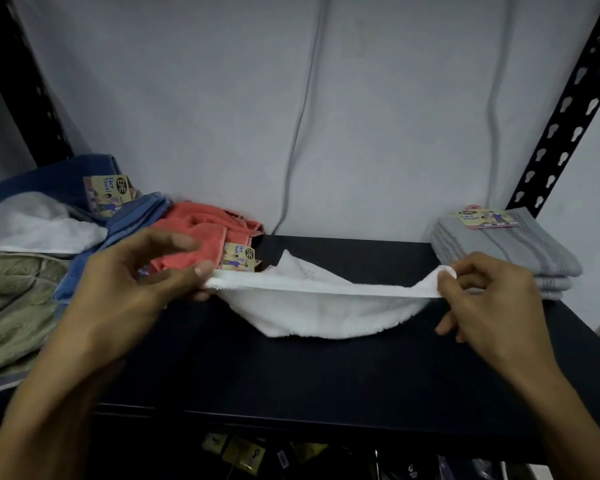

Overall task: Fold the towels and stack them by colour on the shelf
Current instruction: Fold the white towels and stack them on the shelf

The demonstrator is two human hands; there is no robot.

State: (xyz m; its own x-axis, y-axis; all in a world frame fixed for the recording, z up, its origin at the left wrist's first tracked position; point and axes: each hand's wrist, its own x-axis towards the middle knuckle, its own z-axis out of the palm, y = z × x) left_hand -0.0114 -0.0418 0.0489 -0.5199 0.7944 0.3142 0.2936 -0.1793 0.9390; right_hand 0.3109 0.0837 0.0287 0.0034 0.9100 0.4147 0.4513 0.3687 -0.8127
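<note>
1. Head view, the hands: the left hand [132, 282] pinches one end of a white towel [323, 306] between thumb and fingers, and the right hand [489, 299] pinches the other end the same way. The top edge is stretched taut between them.
2. Head view, the towel: it hangs in a sagging curve just above the dark shelf [326, 375], near the middle, with one corner lying back on the board.
3. Head view, around it: a folded grey stack [506, 251] sits at the right. Loose coral [201, 230], blue [118, 230], white and olive [18, 299] towels lie heaped at the left.
4. The step in hand looks like folding this white towel, with the first fold being formed or squared.
5. The next move likely calls for matching the edges, laying it flat, folding again, and starting a white pile apart from the grey one.
</note>
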